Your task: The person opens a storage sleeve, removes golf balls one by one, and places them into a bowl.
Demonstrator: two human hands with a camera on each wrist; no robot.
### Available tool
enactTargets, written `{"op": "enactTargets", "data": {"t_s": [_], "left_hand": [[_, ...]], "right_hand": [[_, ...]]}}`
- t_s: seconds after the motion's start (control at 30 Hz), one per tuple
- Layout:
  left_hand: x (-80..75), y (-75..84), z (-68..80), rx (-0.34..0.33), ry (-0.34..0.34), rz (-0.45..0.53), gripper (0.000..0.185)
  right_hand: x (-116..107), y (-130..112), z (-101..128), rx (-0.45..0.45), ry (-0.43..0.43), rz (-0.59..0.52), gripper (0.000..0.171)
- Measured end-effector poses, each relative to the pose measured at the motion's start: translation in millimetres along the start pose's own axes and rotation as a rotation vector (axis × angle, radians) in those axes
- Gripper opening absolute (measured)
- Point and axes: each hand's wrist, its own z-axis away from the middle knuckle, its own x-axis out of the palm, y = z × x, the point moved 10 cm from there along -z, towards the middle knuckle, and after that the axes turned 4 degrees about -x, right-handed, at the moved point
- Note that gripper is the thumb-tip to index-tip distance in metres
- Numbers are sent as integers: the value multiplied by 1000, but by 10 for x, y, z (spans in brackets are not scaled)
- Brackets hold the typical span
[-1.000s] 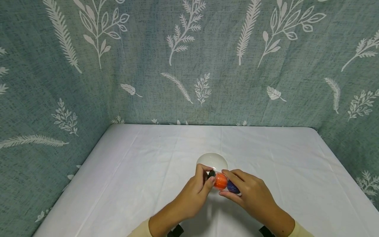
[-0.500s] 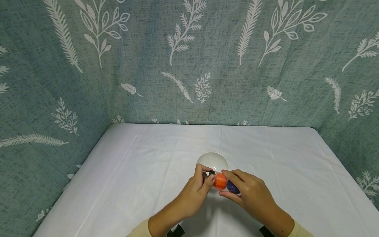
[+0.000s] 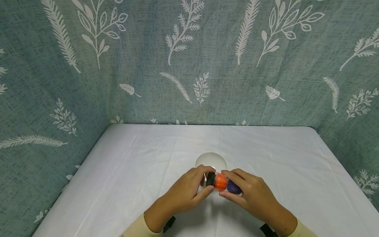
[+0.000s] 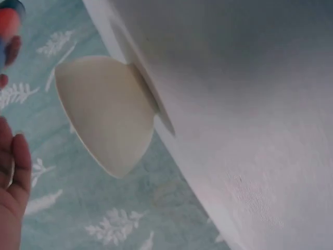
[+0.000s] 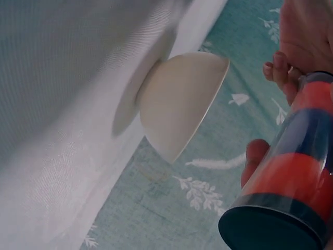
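Both hands hold a clear plastic tube (image 5: pixel 291 151) with orange and dark blue sections inside and dark end caps. My right hand (image 3: pixel 254 194) grips its blue right-hand portion in the head view. At the other end, the thumb and forefinger of my left hand (image 3: pixel 189 189) span the black cap (image 3: pixel 210 179), one below and one above it. In the right wrist view the left hand (image 5: pixel 307 34) appears beyond the tube's far end. Only the tube's edge (image 4: pixel 9 23) shows in the left wrist view, above the left hand (image 4: pixel 11 190). The palms partly hide the tube.
A white bowl (image 3: pixel 211 159) stands upright on the white-covered table (image 3: pixel 148 158), just beyond the hands. Green leaf-patterned cloth (image 3: pixel 142 59) hangs behind the table and along its sides.
The left thumb and forefinger have spread farther apart at the black cap, so more of it shows, and the left wrist has dropped outward slightly. The right hand keeps its grip.
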Motion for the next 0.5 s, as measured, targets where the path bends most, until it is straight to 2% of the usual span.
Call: {"op": "enactTargets", "data": {"t_s": [0.13, 0.23, 0.33, 0.5], "left_hand": [[-24, 55, 17, 89, 36, -44, 43], [-23, 85, 33, 129, 51, -47, 51], [-22, 92, 47, 135, 57, -24, 54], [-34, 96, 45, 106, 50, 30, 47]], "right_hand": [[3, -15, 5, -6, -3, -45, 54], [-1, -25, 7, -8, 3, -57, 54], [2, -36, 3, -14, 7, -44, 54], [4, -59, -11, -35, 18, -10, 55]]}}
